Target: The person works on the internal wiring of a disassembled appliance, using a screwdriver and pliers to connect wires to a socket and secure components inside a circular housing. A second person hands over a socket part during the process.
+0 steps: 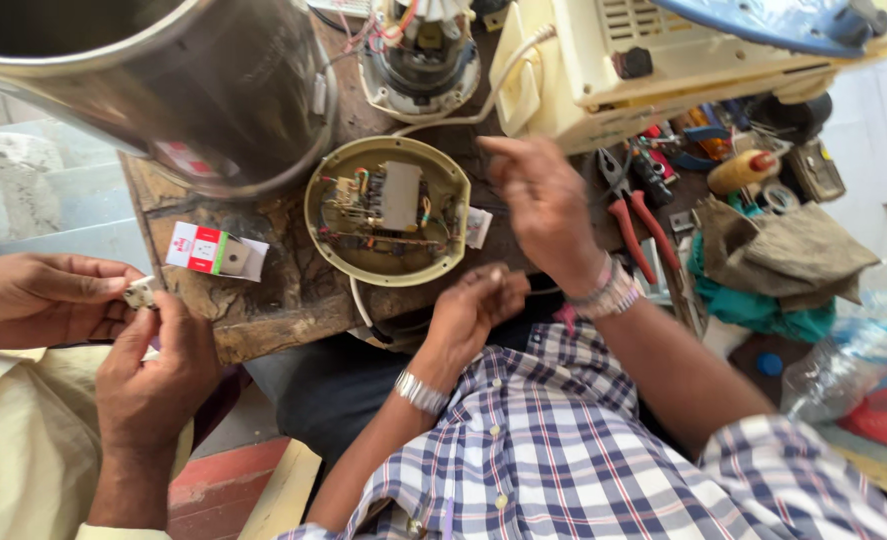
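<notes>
Round open housing [387, 208]: pale olive-cream shell, grey block and red-yellow wiring inside; small carton [213, 250] white, red and green; pliers [631, 222] red-handled; checked shirt [583, 450] white, blue and purple plaid; wrist bands [611, 292] silver with pink; appliance casing [603, 70] cream, blue part on top; rag [783, 255] drab khaki over teal cloth [763, 310]; worktop [293, 290] dark worn brown; metal drum [183, 80] silver-grey.
</notes>
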Available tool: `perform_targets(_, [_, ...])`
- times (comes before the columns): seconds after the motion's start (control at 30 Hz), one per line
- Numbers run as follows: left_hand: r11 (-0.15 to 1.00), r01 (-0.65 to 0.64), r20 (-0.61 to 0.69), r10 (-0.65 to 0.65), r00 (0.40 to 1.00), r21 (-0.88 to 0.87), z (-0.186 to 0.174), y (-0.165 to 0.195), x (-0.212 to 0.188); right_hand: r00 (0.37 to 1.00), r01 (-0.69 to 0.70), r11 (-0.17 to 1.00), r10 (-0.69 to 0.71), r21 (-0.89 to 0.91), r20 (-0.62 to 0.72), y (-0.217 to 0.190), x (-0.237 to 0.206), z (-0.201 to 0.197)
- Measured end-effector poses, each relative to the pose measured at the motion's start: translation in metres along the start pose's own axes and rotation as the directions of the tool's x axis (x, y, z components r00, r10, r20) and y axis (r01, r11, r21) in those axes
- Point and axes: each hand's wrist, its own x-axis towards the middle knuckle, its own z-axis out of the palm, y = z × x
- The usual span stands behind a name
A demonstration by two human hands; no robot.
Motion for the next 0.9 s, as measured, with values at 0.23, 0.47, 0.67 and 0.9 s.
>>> perform_targets(0.23, [-0.191, -0.441, 0.389, 0.821, 0.419, 0.877, 0.020, 0.063, -0.074, 0.970, -0.124, 0.929, 0.187, -0.347, 0.154, 0.029, -0.054, 0.019])
perform_targets(0.47, [-0.822, -0.089, 0.772, 0.484, 0.413, 0.563, 0.048, 0.103, -0.042, 0.976, -0.056, 0.917, 0.134, -0.394, 0.171, 0.041, -0.058, 0.050])
perform_targets(0.67, [-0.894, -0.040, 0.724, 0.334, 0.604, 0.446, 0.046, 0.117, -0.008, 0.997, -0.039, 0.961, 0.056, -0.275, 0.053, 0.053, -0.072, 0.050])
perform_targets(0.9, [-0.874, -0.034, 0.648, 0.334, 0.684, 0.485, 0.044, 0.122, 0.012, 0.996, -0.059, 0.973, 0.073, -0.223, 0.054, 0.054, -0.074, 0.048])
